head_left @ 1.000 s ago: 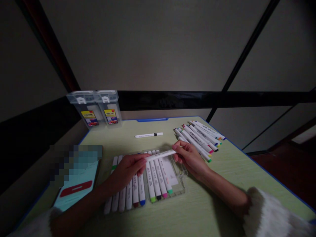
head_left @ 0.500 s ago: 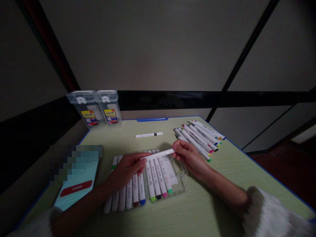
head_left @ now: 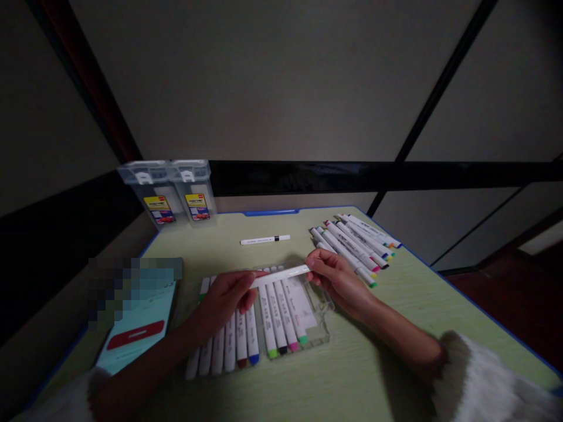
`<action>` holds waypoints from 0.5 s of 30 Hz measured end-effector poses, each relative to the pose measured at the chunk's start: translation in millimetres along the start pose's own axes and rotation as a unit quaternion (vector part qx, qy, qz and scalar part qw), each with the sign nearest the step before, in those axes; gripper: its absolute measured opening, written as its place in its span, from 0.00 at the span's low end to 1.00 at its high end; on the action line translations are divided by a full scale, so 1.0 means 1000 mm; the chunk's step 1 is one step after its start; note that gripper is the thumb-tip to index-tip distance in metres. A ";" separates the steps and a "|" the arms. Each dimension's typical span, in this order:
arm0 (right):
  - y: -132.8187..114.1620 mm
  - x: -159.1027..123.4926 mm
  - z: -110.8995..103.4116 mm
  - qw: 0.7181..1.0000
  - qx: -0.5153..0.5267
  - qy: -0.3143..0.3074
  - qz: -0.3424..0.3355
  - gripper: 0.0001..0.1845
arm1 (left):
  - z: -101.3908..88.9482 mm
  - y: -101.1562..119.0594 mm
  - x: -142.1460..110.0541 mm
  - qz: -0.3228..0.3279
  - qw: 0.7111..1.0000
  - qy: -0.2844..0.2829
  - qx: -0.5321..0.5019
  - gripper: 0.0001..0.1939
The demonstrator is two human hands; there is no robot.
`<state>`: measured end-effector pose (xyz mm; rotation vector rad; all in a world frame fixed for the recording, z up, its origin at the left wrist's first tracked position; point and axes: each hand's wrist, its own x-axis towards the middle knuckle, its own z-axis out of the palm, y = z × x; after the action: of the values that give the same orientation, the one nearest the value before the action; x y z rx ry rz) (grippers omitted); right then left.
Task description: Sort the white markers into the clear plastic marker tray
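Both of my hands hold one white marker (head_left: 281,275) crosswise above an open clear case (head_left: 320,328). My left hand (head_left: 226,300) pinches its left end, my right hand (head_left: 336,279) pinches its right end. Under the marker, several white markers with coloured tips (head_left: 281,319) lie in the case's right half. More white markers (head_left: 229,346) fill the left half, partly hidden by my left hand.
A loose pile of markers (head_left: 354,243) lies at the right back of the green table (head_left: 308,387). A single white pen (head_left: 265,240) lies behind the case. Two clear boxes (head_left: 173,193) stand at the back left. A teal device (head_left: 134,328) lies at the left.
The marker and both hands have barely shifted; my left hand's fingers moved slightly along the marker's left end.
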<state>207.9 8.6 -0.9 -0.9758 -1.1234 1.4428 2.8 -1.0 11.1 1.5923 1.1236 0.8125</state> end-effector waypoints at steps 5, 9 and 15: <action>0.001 0.000 -0.001 1.000 -0.015 -0.010 -0.002 0.10 | -0.001 -0.002 0.001 -0.006 1.000 0.012 0.012 0.22; 0.001 0.001 -0.001 1.000 -0.018 -0.010 0.003 0.10 | -0.002 -0.003 0.002 0.000 1.000 0.002 0.020 0.21; 0.002 0.001 -0.001 1.000 -0.005 -0.013 0.004 0.09 | -0.002 -0.004 0.002 0.020 1.000 0.008 0.017 0.18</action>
<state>208.3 9.9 -3.0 -0.9725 -1.1477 1.4612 0.5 2.0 7.4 1.6429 1.1261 0.8382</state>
